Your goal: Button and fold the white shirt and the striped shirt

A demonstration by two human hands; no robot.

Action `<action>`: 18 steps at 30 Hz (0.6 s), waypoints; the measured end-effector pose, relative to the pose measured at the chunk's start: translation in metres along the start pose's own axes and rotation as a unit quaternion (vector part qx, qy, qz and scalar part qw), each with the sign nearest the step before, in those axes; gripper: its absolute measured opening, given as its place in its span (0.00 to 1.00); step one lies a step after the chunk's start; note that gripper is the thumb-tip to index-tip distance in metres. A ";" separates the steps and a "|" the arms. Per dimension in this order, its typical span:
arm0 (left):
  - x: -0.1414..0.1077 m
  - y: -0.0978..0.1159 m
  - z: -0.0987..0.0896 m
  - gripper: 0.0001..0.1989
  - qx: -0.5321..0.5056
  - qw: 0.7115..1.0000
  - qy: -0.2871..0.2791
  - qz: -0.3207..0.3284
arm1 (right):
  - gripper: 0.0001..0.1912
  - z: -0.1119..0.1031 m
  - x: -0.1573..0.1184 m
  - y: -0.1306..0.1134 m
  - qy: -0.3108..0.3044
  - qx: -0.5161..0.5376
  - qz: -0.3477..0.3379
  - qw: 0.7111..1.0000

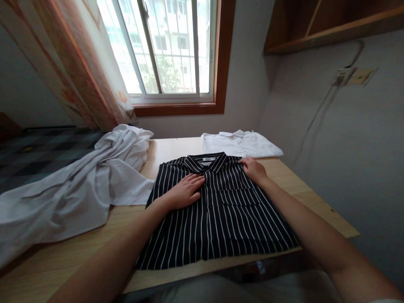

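Note:
A black shirt with white stripes (217, 227) lies folded on the wooden table, front side up, its collar pointing away from me. My left hand (186, 191) rests flat on the shirt's front, just below the collar, with the fingers stretched out. At the shirt's far right shoulder, my right hand (252, 169) has its fingers closed on the fabric edge. A chest pocket shows on the right half of the shirt, below my right hand.
Crumpled white cloth (94, 189) spreads over the table's left side, touching the shirt's left edge. Folded white clothing (236, 143) lies at the back right. The wooden table (312, 198) ends beside the right wall. A window (167, 50) and a curtain (85, 63) are behind.

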State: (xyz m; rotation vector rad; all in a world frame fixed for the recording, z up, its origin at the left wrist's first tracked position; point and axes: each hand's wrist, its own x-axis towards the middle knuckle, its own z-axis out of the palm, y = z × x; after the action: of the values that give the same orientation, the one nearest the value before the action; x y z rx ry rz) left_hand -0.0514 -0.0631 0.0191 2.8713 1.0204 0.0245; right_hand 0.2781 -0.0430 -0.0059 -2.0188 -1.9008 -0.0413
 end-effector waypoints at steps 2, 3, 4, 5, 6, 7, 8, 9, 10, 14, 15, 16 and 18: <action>-0.003 -0.004 -0.005 0.28 -0.014 1.000 0.020 0.003 | 0.18 0.000 -0.001 0.001 0.004 0.012 -0.005 1.000; -0.006 -0.008 -0.008 0.27 -0.024 0.999 0.034 0.005 | 0.17 0.001 -0.001 0.003 0.007 0.024 -0.009 1.000; -0.011 -0.014 -0.013 0.24 -0.033 0.998 0.050 0.003 | 0.17 0.001 0.000 0.005 0.011 0.040 -0.014 0.999; -0.016 -0.020 -0.018 0.22 -0.040 0.997 0.068 -0.005 | 0.17 0.002 0.000 0.007 0.017 0.061 -0.021 0.998; -0.022 -0.027 -0.023 0.20 -0.043 0.995 0.086 -0.021 | 0.16 0.002 0.002 0.010 0.025 0.084 -0.027 0.996; -0.028 -0.034 -0.028 0.19 -0.040 0.992 0.106 -0.046 | 0.16 0.002 0.003 0.014 0.033 0.110 -0.029 0.993; -0.034 -0.041 -0.033 0.18 -0.030 0.989 0.125 -0.076 | 0.16 0.002 0.005 0.017 0.039 0.135 -0.026 0.990; -0.039 -0.049 -0.038 0.18 -0.015 0.984 0.140 -0.110 | 0.17 0.001 0.006 0.021 0.043 0.160 -0.016 0.986; -0.044 -0.055 -0.041 0.18 0.004 0.978 0.148 -0.148 | 0.18 0.000 0.007 0.025 0.042 0.183 0.000 0.982; -0.054 -0.071 -0.045 0.19 0.034 0.936 0.134 -0.325 | 0.22 -0.011 0.007 0.035 0.002 0.287 0.085 0.954; -0.054 -0.073 -0.044 0.20 0.024 0.923 0.117 -0.367 | 0.23 -0.016 0.006 0.037 -0.016 0.322 0.105 0.941; -0.055 -0.075 -0.043 0.22 0.010 0.911 0.095 -0.400 | 0.25 -0.021 0.004 0.038 -0.041 0.355 0.125 0.926; -0.056 -0.078 -0.041 0.27 -0.016 0.898 0.041 -0.438 | 0.26 -0.032 -0.002 0.040 -0.111 0.394 0.173 0.896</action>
State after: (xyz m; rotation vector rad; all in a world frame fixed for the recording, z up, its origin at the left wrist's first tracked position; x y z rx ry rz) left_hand -0.1455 -0.0346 0.0532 2.1285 2.1798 0.0940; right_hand 0.3241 -0.0549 0.0133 -1.7601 -1.2962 0.9295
